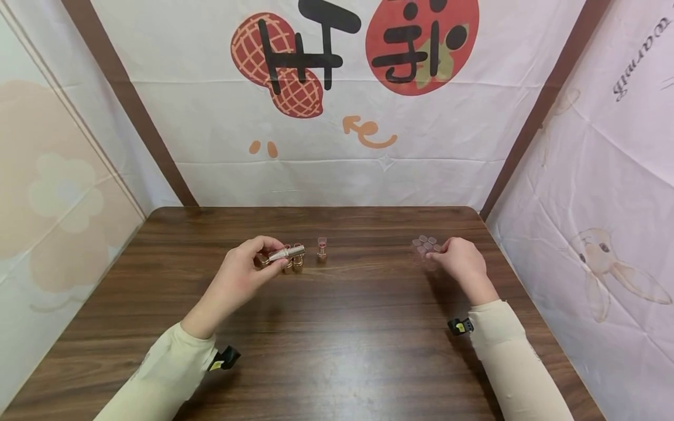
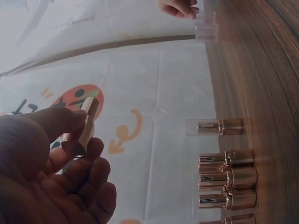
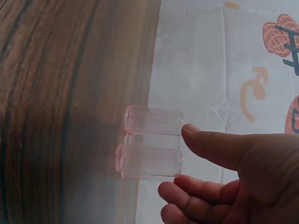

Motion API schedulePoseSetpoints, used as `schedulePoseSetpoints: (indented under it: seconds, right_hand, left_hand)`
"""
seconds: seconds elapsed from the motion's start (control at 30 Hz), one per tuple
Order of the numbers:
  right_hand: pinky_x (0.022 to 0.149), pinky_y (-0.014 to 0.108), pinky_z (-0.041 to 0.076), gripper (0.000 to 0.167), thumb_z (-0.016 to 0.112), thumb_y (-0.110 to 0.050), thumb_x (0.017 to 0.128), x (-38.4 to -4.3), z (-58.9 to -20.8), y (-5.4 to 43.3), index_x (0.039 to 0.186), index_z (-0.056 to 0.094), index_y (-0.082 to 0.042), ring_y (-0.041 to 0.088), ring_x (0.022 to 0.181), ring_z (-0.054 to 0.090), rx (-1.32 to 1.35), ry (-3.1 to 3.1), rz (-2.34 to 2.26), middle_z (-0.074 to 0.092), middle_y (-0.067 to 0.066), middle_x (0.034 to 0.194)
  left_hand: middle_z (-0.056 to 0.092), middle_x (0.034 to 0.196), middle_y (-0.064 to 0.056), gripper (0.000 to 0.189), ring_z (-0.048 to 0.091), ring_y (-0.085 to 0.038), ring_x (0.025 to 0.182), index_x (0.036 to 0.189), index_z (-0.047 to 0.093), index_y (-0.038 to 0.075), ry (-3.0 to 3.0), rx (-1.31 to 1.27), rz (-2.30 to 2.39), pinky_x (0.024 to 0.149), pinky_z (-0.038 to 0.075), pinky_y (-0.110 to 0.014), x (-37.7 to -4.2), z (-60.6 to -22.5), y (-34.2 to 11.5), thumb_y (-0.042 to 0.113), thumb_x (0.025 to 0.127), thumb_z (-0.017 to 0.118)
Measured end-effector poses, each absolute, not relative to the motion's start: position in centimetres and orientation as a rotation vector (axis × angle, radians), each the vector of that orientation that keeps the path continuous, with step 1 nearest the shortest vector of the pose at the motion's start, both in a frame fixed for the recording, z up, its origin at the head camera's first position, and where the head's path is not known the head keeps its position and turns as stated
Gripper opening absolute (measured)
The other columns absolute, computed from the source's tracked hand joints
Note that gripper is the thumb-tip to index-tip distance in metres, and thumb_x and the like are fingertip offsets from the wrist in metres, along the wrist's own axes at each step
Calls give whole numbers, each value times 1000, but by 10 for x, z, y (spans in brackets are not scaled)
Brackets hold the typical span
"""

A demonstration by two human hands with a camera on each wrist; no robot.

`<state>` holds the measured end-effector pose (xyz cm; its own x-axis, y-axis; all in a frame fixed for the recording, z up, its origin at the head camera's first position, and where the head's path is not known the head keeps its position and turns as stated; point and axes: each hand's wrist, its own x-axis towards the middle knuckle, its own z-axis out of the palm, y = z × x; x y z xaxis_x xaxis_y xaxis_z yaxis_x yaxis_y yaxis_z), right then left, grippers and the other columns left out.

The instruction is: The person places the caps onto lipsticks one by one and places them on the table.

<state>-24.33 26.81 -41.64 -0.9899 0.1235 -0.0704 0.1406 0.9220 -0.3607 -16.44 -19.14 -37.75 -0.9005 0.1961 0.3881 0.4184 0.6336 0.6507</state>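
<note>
Black-lettered backdrop (image 1: 337,181), left fingers (image 2: 60,123) pinching tube (image 1: 293,252), right fingers (image 3: 210,144) beside clear caps (image 3: 152,161)

Left hand (image 1: 242,275) blocks part of the shiny rose-gold cylindrical tubes (image 1: 298,263) in the head view, and the left-wrist cam chops the lowest one. Up top there, the right hand (image 2: 177,6) gets cut off and the clear plastic caps (image 2: 206,32) are kinda blurry, can't really count them tbh.
</note>
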Motion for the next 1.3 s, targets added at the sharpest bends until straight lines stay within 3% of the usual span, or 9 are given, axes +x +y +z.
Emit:
schedulePoseSetpoints:
  seconds: [0.4, 0.77, 1.0, 1.3]
  right_hand:
    - [65, 44, 50, 33, 76, -42, 90, -246, -421, 270, 101, 79, -12, 28, 84, 65, 202, 3048, -581, 75, 14, 106]
    - [65, 40, 49, 26, 70, -35, 91, -242, -410, 275, 93, 74, -9, 25, 79, 62, 113, 3039, -630, 72, 9, 94]
    - [76, 41, 50, 27, 71, -35, 94, -237, -394, 275, 99, 71, -8, 27, 88, 62, -29, 3025, -808, 71, 10, 97]
    - [69, 30, 53, 26, 75, -31, 94, -231, -379, 262, 108, 69, -10, 23, 86, 62, -321, 2966, -1207, 69, 8, 97]
  left_hand:
    - [69, 89, 4, 22, 59, -18, 73, 103, 68, 18, -2542, -455, -1170, 65, 48, -24, -164, -377, -191, 23, 88, 84]
    - [69, 87, 4, 22, 60, -18, 70, 105, 71, 18, -2508, -439, -1214, 63, 48, -23, -163, -377, -191, 25, 88, 83]
    - [66, 83, 0, 23, 58, -18, 68, 106, 73, 15, -2488, -447, -1201, 61, 47, -22, -164, -378, -192, 23, 88, 84]
    - [67, 88, -1, 28, 59, -20, 74, 114, 72, 10, -2501, -445, -1204, 64, 48, -22, -163, -377, -192, 20, 89, 82]
